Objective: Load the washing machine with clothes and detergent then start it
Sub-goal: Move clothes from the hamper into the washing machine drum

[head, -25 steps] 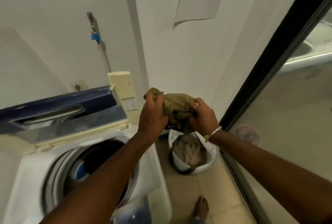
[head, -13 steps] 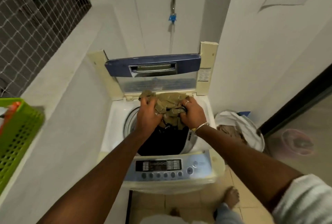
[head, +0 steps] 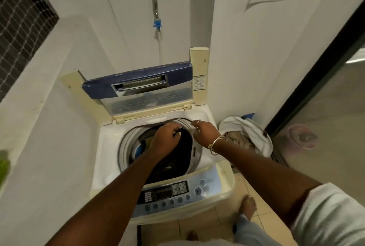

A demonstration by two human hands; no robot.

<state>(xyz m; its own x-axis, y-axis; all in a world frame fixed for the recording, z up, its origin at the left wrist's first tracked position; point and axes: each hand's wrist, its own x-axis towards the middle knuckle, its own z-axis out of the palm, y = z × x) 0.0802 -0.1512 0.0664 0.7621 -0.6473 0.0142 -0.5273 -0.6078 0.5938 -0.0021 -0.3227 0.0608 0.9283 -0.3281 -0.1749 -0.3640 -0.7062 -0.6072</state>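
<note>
The white top-loading washing machine (head: pixel 110 156) stands with its blue lid (head: pixel 138 85) raised. Dark clothes (head: pixel 177 158) fill the drum, and an olive garment (head: pixel 149 141) shows at its left side. My left hand (head: pixel 166 140) is low over the drum, fingers curled down onto the clothes; whether it grips cloth is hidden. My right hand (head: pixel 205 133) hovers at the drum's right rim with fingers apart and nothing in it. The control panel (head: pixel 177 192) faces me at the front.
A white laundry basket (head: pixel 254 127) with beige clothes sits on the floor right of the machine. A glass sliding door (head: pixel 325 127) runs along the right. A tap with a blue fitting (head: pixel 157 23) is on the wall behind. My bare foot (head: pixel 246 206) is by the machine's front corner.
I turned from the basket to the machine with the olive garment held in both hands. The garment now lies in the drum, and my hands have dropped and parted.
</note>
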